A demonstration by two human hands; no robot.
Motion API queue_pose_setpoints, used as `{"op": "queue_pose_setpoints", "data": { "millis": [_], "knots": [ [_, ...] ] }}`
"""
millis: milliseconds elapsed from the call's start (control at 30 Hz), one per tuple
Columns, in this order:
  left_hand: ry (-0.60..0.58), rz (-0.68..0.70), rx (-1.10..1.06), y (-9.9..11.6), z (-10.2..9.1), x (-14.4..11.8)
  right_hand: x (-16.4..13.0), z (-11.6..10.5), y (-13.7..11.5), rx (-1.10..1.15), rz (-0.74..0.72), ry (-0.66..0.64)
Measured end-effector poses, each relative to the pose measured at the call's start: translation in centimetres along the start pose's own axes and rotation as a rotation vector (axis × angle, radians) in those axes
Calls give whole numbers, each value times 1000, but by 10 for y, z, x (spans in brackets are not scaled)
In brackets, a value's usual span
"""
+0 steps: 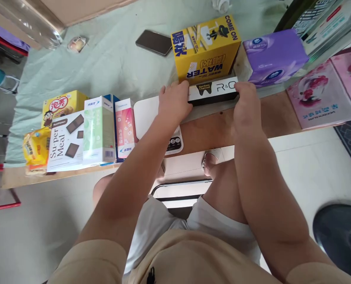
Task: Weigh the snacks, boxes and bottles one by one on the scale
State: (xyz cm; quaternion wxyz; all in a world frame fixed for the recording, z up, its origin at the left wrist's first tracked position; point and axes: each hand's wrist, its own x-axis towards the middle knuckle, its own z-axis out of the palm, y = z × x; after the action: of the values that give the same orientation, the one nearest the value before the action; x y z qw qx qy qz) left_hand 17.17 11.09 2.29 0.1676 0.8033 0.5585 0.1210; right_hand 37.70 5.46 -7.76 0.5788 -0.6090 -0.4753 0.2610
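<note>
Here, a long black-and-white R&C toothpaste box [213,91] is held by its two ends, the left hand [173,103] gripped on one end and the right hand [247,104] on the other. It is kept above the white kitchen scale [147,114] on the tabletop [211,132], just before a yellow wafer box [205,47] and near a purple tissue pack [274,56].

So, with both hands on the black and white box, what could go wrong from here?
1. The left hand and right hand grip the box only by its ends, so it may slip and drop.
2. The yellow box stands right behind it; a push forward could knock it over.
3. The left arm lies over the white scale near the table edge and may nudge it off.
</note>
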Motion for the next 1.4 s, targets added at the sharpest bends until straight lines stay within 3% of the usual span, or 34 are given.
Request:
{"op": "queue_pose_setpoints", "data": {
  "millis": [133, 333, 433, 533, 633, 767, 900, 967, 1067, 1167, 1300, 1400],
  "knots": [
    [12, -4, -30, 4, -8, -2, -5, 8, -20, 145, 305, 137],
    [81, 81, -79, 9, -48, -24, -20, 17, -85, 230, 280, 282],
    [252, 154, -215, -6, -63, -65, -21, 29, -114, 422, 227, 147],
    [512, 0, -244, -29, -57, -113, -26, 57, -132, 575, 205, -102],
    [660, -179, -242, -45, -39, -147, -38, 87, -139, 520, 182, -230],
    [669, -344, -239, -46, -26, -162, -60, 102, -142, 334, 43, -308],
    [628, -471, -249, -35, -24, -161, -76, 94, -142, -74, -177, -367],
    [569, -479, -268, -31, -22, -162, -80, 91, -141, -188, -200, -394],
    [508, -413, -305, -31, -19, -170, -79, 88, -137, -247, -212, -391],
    [635, -214, -400, -40, -27, -181, -73, 84, -134, -236, -202, -302],
    [793, 131, -509, -58, -63, -176, -71, 78, -133, -232, -170, -225],
    [684, 357, -518, -68, -95, -158, -76, 79, -135, -228, -192, -204]
  ]
}}
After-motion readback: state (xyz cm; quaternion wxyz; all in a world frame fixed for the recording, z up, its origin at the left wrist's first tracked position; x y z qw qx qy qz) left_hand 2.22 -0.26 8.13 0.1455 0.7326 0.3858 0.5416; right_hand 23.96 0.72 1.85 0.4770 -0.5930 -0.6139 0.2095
